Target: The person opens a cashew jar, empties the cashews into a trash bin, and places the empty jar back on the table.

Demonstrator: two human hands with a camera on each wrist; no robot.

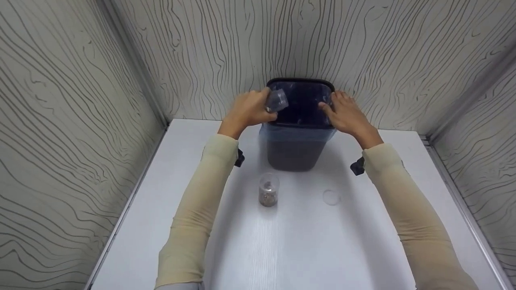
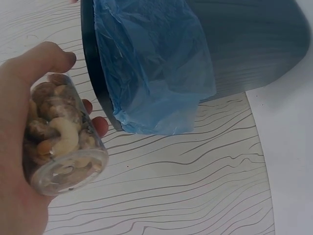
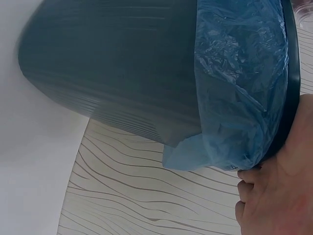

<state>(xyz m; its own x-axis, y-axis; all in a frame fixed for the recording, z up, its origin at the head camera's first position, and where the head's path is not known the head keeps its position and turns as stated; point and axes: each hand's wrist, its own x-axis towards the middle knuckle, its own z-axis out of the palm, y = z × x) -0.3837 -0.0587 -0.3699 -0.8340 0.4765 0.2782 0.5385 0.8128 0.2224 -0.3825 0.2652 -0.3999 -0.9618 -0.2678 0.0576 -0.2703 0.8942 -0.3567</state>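
My left hand (image 1: 252, 108) grips a clear plastic jar (image 2: 66, 132) of mixed nuts, a pale cashew showing through its wall. The jar is tilted at the left rim of a dark trash bin (image 1: 296, 155), its far end over the opening. Folded over the bin's rim is a thin blue liner bag (image 2: 151, 68). On the opposite side, my right hand (image 1: 347, 114) holds the bin's rim, thumb inside and fingers outside against the liner.
A second clear jar (image 1: 268, 197), partly filled with brownish bits, stands on the white table (image 1: 298, 249) in front of the bin. To its right lies a clear round lid or ring (image 1: 331, 197). Wood-grain patterned panels (image 1: 217, 48) enclose the table at the back and sides.
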